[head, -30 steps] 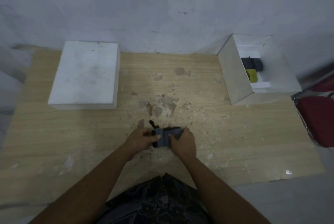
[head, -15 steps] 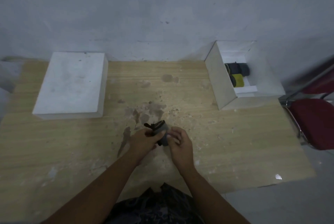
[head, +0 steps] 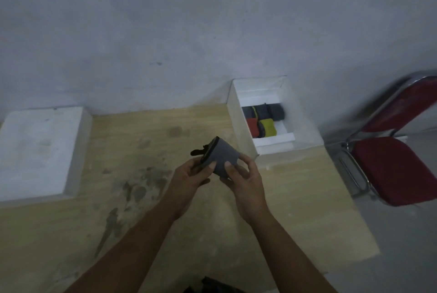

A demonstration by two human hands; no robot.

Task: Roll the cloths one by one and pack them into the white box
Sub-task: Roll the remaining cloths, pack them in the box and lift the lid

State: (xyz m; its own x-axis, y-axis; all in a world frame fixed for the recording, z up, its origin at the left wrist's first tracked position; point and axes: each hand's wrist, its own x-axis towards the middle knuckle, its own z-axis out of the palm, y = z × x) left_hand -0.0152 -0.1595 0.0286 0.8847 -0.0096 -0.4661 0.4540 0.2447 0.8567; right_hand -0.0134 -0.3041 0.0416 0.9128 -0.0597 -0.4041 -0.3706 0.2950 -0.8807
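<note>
A rolled grey cloth (head: 223,154) with a black edge is held up above the wooden table (head: 146,233), tilted toward the upper left. My left hand (head: 190,175) grips its lower left end. My right hand (head: 244,180) holds its right side with fingers on the roll. The open white box (head: 238,122) stands at the back right against the wall. Inside it lie several rolled cloths: dark grey ones (head: 274,112) at the back, a red one (head: 252,127) and a yellow one (head: 268,128) in front.
A white lid or closed box (head: 35,151) lies at the back left of the table. A red chair with a metal frame (head: 397,169) stands right of the table. A grey wall (head: 189,32) runs behind. Dark stains mark the table's middle.
Both hands have lifted the rolled grey cloth off the table and carried it up and to the right, toward the white box. My head has turned to the right.
</note>
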